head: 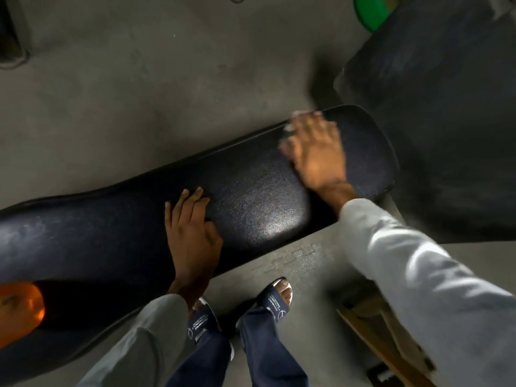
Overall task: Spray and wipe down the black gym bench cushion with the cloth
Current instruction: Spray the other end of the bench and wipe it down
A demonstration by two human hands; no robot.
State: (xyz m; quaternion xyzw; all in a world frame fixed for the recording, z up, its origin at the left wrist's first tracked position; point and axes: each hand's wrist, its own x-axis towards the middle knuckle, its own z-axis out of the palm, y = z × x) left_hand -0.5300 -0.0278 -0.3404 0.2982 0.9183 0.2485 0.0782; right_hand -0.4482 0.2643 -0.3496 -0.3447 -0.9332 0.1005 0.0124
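Grey right sleeve (418,275) nearest, stretched across toward the far end of the black cushion (251,196), which lies slantwise over the grey floor (139,93). Right hand (318,152) blurred, fingers apparently spread flat and pressing down; pale scraps at the fingertips, probably the cloth (288,127), mostly hidden under the palm, so not certain how much of it sits there. Left hand (192,233) laid flat on the middle of the cushion, fingers straight, holding nothing, seemingly only for support. No spray bottle in view. Blurred orange object (19,308) at the lower left, impossible to identify. Possible trouble from here: cloth only pressed and not gripped, therefore easy to lose over the far rim near the fingertips and onto the floor. Leaning weight on the left palm, so a slip likely if the vinyl is wet. Dull patches toward the left end (42,227), easy to leave unwiped. Open slippers (276,297) just beside the bench, toes exposed to any drip.
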